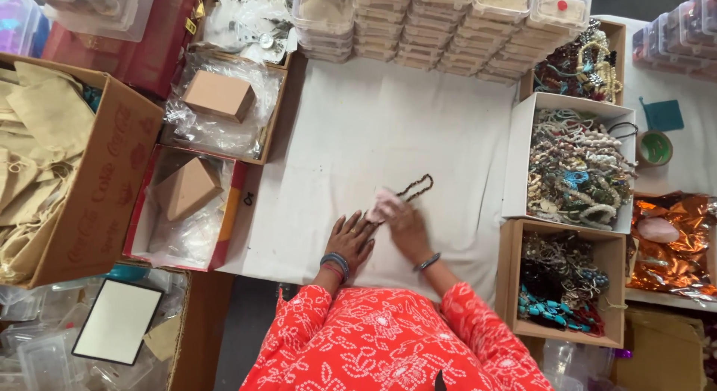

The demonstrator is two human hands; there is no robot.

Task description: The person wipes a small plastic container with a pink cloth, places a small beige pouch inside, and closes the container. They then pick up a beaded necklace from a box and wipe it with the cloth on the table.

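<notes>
A small pink cloth piece (382, 203) lies on the white table cover (358, 129), with a string of dark brown beads (417, 187) running from it up to the right. My right hand (407, 227), a thin bangle on its wrist, is blurred and grips the pink piece at its right side. My left hand (349, 238), with blue and red bangles, rests flat on the cover, its fingers apart and its fingertips just below the pink piece.
Open boxes of bead jewellery (575, 171) (564, 283) stand at the right. Stacked clear plastic containers (433, 25) line the back. Cardboard boxes with plastic bags and small brown boxes (216, 100) (187, 193) sit at the left, next to a carton of beige pouches (52, 159).
</notes>
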